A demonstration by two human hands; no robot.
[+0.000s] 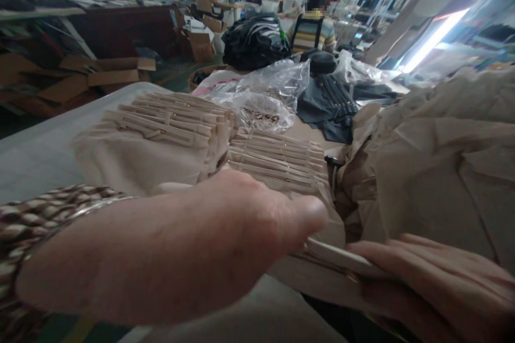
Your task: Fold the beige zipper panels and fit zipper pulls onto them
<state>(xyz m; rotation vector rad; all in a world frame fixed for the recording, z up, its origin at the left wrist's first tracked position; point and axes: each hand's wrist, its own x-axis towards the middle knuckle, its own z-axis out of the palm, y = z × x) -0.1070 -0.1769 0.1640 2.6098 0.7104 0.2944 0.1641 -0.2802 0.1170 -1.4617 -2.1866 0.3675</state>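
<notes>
My left hand [257, 214] reaches across the front of the view, its thumb pressed against the edge of a beige fabric piece [322, 273] with a zipper. At the lower right, my right hand [430, 273] grips the other end of that edge, fingers folded over it. The piece is stretched between both hands and hangs below them. Just beyond lies a stack of beige zippered pieces [277, 158], overlapping in rows. Another such stack [169, 123] lies to its left. My left fingers are mostly hidden behind the hand.
A large heap of beige fabric [442, 171] rises on the right. Clear plastic bags [269, 91] and dark zippered fabric [325, 102] lie farther back on the table [36, 144]. Open cardboard boxes [100, 75] are at the left. A person in a striped top [311, 35] sits beyond.
</notes>
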